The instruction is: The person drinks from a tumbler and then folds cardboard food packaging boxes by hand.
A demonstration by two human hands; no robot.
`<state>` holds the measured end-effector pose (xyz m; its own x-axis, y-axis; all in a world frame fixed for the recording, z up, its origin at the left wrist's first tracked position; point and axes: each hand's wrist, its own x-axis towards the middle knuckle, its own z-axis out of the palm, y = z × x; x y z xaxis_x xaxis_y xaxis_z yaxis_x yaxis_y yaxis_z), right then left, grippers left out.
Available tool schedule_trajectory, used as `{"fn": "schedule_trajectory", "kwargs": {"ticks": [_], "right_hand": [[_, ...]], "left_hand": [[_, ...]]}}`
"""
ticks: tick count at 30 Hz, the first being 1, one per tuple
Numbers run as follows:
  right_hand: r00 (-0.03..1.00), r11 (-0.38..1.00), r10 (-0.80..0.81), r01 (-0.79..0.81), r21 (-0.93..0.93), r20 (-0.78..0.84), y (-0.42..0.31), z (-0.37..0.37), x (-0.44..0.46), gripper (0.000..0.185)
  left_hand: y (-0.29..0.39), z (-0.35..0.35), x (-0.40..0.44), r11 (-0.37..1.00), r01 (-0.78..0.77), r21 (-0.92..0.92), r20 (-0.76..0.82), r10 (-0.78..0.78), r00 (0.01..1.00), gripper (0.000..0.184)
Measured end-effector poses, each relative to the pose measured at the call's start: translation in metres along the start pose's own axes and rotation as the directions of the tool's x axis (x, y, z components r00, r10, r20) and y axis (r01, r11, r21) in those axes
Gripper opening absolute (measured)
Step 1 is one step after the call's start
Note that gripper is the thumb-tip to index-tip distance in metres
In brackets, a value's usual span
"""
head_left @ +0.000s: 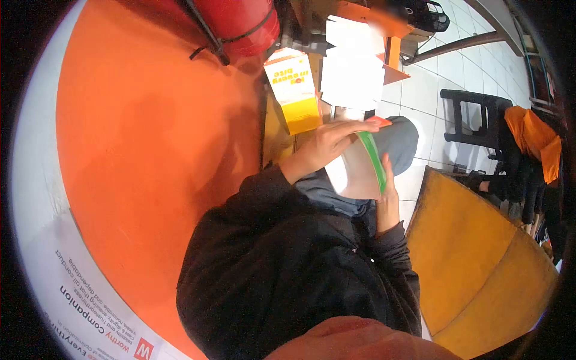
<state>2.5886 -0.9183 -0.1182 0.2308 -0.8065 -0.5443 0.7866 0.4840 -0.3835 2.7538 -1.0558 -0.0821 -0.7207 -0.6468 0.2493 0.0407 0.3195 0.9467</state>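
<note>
Both hands hold a carton (pixel 359 174) over my lap, pale on its near face with a green strip along one edge. My left hand (pixel 329 143) lies across its upper edge, fingers stretched together and pressed on it. An orange-red corner shows by those fingertips; whether it belongs to the carton I cannot tell. My right hand (pixel 389 192) grips the carton's right side, the thumb and fingers partly hidden. Just beyond my left hand a yellow and white printed carton (pixel 294 90) lies beside several white card sheets (pixel 352 69).
An orange surface (pixel 150 144) fills the left side, with a red cylinder (pixel 246 27) at its far end. To the right are a yellow panel (pixel 474 258), a black stool (pixel 477 117), and an orange cloth (pixel 534 141). White tiles (pixel 441 75) cover the floor.
</note>
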Motion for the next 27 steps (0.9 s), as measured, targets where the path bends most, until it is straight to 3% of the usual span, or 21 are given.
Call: {"fn": "schedule_trajectory", "kwargs": {"ticks": [2,3,5,6,8,9,10,11,12,15,17,23,25,27], "right_hand": [[0.998,0.958,0.003,-0.023,-0.285,-0.07,-0.006,0.028,0.002,0.079],[0.989,0.916,-0.041,-0.021,-0.4,-0.144,-0.008,0.052,0.002,0.084],[0.977,0.768,-0.205,0.125,-0.629,-0.056,-0.011,0.074,0.017,0.087],[0.962,0.667,-0.275,0.192,-0.72,0.002,-0.012,0.082,0.026,0.089],[0.902,0.129,-0.431,0.1,-0.986,0.035,-0.014,0.098,0.045,0.091],[0.866,-0.162,-0.493,0.006,-0.987,0.086,-0.014,0.105,0.058,0.092],[0.87,-0.23,-0.491,-0.095,-0.969,0.031,-0.008,0.112,0.075,0.092],[0.869,-0.294,-0.495,-0.193,-0.936,-0.024,0.001,0.119,0.096,0.091],[0.86,-0.354,-0.504,-0.288,-0.89,-0.077,0.008,0.125,0.117,0.091],[0.863,-0.542,-0.495,-0.394,-0.743,-0.096,0.029,0.124,0.173,0.096],[0.864,-0.563,-0.476,-0.444,-0.696,-0.166,0.037,0.121,0.195,0.099],[0.861,-0.652,-0.422,-0.507,-0.564,-0.286,0.049,0.115,0.23,0.104],[0.864,-0.639,-0.422,-0.499,-0.585,-0.276,0.055,0.106,0.241,0.102],[0.845,-0.604,-0.508,-0.486,-0.632,-0.165,0.067,0.099,0.241,0.096]], "left_hand": [[0.0,-0.006,0.007,0.981,-0.059,0.185,0.114,0.038,0.993,0.045],[0.0,-0.011,0.009,0.982,-0.093,0.165,0.157,0.067,0.985,0.041],[-0.019,-0.03,0.008,0.979,-0.08,-0.187,0.073,0.095,0.993,0.051],[-0.022,-0.042,0.005,0.95,-0.016,-0.312,0.027,0.026,0.999,0.058],[-0.024,-0.065,0.002,0.846,0.132,-0.517,-0.052,-0.185,0.981,0.075],[-0.039,-0.071,0.004,0.875,0.09,-0.476,-0.12,-0.166,0.979,0.08],[-0.061,-0.076,0.005,0.901,0.049,-0.43,-0.186,-0.141,0.972,0.085],[-0.078,-0.086,0.0,0.852,0.151,-0.502,-0.102,-0.232,0.967,0.089],[-0.108,-0.096,-0.006,0.888,0.259,-0.38,-0.19,-0.348,0.918,0.086],[-0.136,-0.106,-0.007,0.815,0.312,-0.489,-0.268,-0.481,0.835,0.069],[-0.175,-0.109,-0.019,0.783,0.288,-0.551,-0.32,-0.517,0.794,0.06],[-0.331,-0.113,-0.075,0.513,0.364,-0.778,-0.221,-0.765,0.605,0.049],[-0.294,-0.107,-0.055,0.582,0.372,-0.723,-0.251,-0.723,0.644,0.05],[-0.236,-0.108,-0.037,0.668,0.425,-0.611,-0.299,-0.692,0.657,0.051]]}}
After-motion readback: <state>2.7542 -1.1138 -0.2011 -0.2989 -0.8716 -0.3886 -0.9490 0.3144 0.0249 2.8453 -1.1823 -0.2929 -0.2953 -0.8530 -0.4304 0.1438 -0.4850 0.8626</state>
